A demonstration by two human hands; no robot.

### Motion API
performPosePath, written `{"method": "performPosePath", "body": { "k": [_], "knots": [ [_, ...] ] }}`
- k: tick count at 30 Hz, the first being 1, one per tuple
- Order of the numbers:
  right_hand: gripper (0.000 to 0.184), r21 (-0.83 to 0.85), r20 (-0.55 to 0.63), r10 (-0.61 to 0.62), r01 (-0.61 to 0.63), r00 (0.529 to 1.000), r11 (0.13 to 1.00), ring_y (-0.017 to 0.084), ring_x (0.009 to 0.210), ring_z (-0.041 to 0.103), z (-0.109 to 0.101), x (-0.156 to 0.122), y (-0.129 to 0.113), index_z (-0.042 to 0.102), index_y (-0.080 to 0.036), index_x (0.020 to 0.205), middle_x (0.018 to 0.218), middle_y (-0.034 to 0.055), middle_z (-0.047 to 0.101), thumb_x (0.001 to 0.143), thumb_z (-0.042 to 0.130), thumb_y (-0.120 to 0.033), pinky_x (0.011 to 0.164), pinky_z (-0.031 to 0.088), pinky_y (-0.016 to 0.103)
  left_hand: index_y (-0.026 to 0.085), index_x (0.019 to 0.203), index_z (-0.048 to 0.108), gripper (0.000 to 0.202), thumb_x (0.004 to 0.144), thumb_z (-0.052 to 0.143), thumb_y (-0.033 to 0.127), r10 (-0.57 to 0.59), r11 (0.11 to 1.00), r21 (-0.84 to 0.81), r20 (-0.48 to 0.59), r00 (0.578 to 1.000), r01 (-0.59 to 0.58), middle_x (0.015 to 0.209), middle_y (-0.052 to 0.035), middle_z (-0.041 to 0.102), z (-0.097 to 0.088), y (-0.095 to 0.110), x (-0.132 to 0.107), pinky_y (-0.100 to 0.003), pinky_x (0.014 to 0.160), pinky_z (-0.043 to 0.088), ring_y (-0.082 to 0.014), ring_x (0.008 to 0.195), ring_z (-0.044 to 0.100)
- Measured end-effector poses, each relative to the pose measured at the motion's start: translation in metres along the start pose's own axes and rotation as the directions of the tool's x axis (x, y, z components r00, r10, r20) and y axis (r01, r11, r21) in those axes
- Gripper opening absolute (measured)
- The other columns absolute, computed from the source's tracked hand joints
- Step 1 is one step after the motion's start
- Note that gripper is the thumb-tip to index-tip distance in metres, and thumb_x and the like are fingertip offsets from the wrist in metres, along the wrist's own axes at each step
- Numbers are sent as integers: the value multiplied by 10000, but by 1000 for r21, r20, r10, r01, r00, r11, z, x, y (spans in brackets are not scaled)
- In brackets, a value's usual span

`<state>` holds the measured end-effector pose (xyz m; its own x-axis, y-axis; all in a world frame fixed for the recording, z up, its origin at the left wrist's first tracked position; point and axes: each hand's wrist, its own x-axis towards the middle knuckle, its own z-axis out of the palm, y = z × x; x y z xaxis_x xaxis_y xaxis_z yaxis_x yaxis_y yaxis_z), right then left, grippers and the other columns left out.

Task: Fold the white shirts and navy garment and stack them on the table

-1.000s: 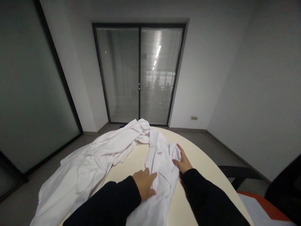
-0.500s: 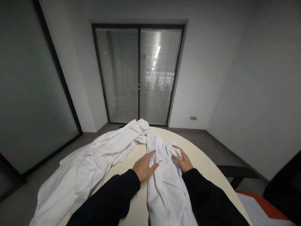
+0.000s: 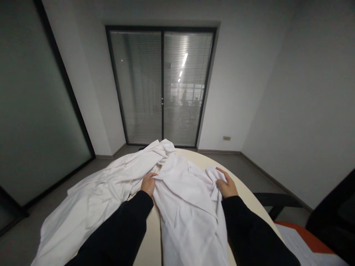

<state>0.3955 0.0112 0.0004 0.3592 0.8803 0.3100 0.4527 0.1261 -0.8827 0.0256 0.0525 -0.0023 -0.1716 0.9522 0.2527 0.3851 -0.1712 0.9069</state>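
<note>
A white garment (image 3: 191,218) lies lengthwise on the round cream table (image 3: 148,236), its upper part spread wide and wrinkled. My left hand (image 3: 148,184) pinches the garment's left edge, thumb and fingers closed on the cloth. Bunched fabric at the upper right is held in my right hand (image 3: 228,186), with the fingers bent round it. To the left, a second white garment (image 3: 97,199) is heaped in loose folds along the table and hangs over its side. Its far end touches the top of the first one.
On the right, a black chair armrest (image 3: 277,201) stands close to the table edge. Papers (image 3: 294,242) rest on an orange surface (image 3: 318,240) below it. Beyond the table is a glazed double door (image 3: 162,88) with blinds; a frosted glass panel (image 3: 36,111) is at left.
My hands have moved apart, the left one leftward and the right one rightward. The garment between them has opened out wider, and both hands now grip its edges.
</note>
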Motion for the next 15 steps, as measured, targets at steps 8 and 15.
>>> {"method": "performPosePath", "body": {
  "k": [8, 15],
  "knots": [
    [710, -129, 53, -53, 60, 997, 990, 270, 1225, 544, -24, 12, 36, 540, -232, 1302, 1317, 67, 592, 597, 626, -228, 1056, 410, 393, 162, 724, 667, 177, 707, 602, 325, -74, 992, 103, 0, 997, 73, 768, -83, 700, -3, -13, 2, -414, 803, 505, -297, 833, 662],
    [882, 58, 132, 163, -172, 978, 983, 287, 1115, 627, -37, 11, 36, 367, -207, 1441, 1214, 115, 658, 641, 715, -335, 967, 502, 410, 186, 843, 608, 123, 726, 629, 217, 15, 970, 240, 53, 998, -27, 903, -57, 687, -18, -14, 6, -324, 820, 489, -224, 896, 648]
  ]
}}
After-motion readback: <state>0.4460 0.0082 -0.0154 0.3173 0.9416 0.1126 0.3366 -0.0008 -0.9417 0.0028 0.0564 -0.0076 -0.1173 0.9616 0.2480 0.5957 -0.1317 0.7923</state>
